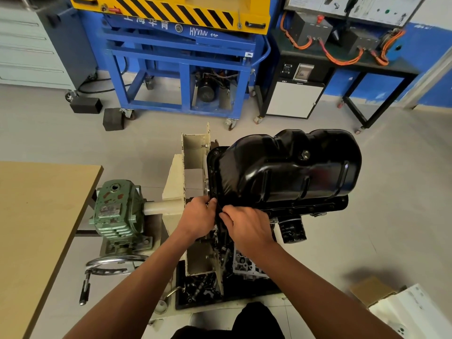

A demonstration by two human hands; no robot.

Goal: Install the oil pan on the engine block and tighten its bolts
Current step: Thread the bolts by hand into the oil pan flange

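Observation:
A glossy black oil pan (288,167) sits on top of the engine block (247,260), which hangs in a cream engine stand (193,167). Its flange (315,207) lies along the block's edge. Both hands meet at the pan's near left corner. My left hand (199,216) has its fingers curled at the flange corner. My right hand (247,226) pinches something small at the same corner; the thing itself is hidden by the fingers. A black oil filter (292,231) hangs below the flange.
A green gearbox (117,211) with a chrome handwheel (115,264) stands left of the stand. A wooden table (36,228) fills the left. A black tray (200,289) of loose parts lies below. Blue lift cart (181,64) and black bench (342,62) stand behind.

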